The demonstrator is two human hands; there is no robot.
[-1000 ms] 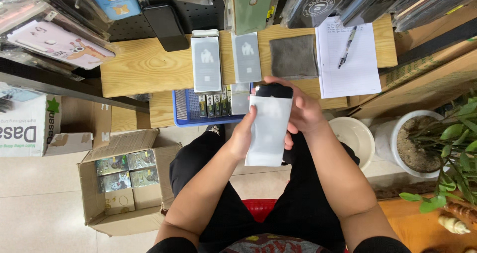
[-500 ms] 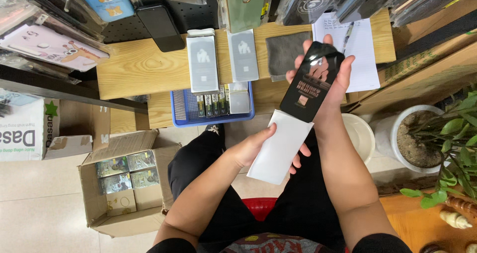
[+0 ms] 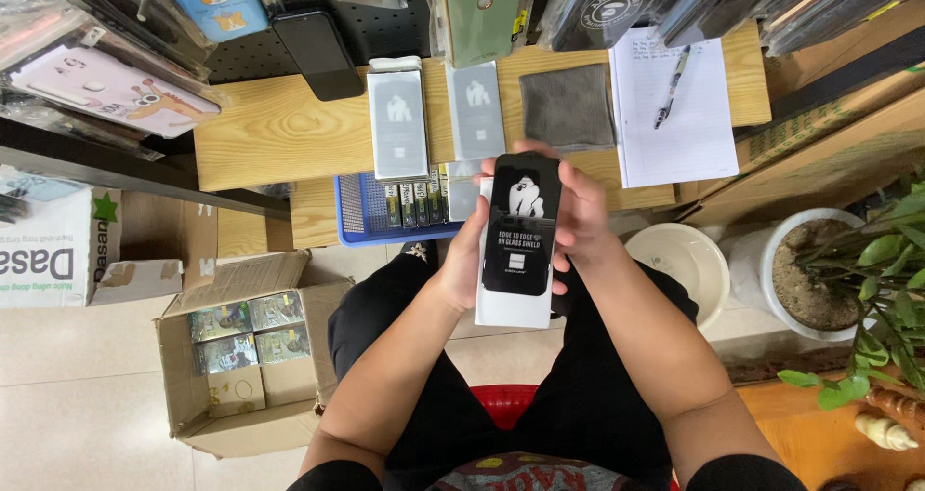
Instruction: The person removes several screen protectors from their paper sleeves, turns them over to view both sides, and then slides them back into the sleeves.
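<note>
I see a blue plastic tray (image 3: 358,213) on the lower step of the light wooden table (image 3: 279,130), with a row of slim dark packets (image 3: 416,202) standing in it on edge; how many I can't count, the hands cover the tray's right end. On the floor to the left, an open brown cardboard box (image 3: 183,356) holds a few small greenish boxes (image 3: 241,332) packed in two rows. A white round bowl (image 3: 679,260) sits on the floor at right, just beside a white pot with soil (image 3: 795,279) and a green plant (image 3: 882,269).

Both hands are raised over the lap, in front of the tray. My left hand (image 3: 465,265) is curled around the left edge of a flat white sleeve (image 3: 511,308), thumb side hidden behind it. My right hand (image 3: 583,216) grips a long black glossy packet with a white ape figure (image 3: 523,226), fingers wrapped over its top and right edge. The black packet lies over the white sleeve, touching it; whether it is partly inside the sleeve I can't tell.

On the table: two grey flat packets (image 3: 400,120), a grey cloth (image 3: 567,106), a lined paper sheet (image 3: 674,115) with a pen (image 3: 671,88). Hanging phone cases along the top are cut off by the frame.
</note>
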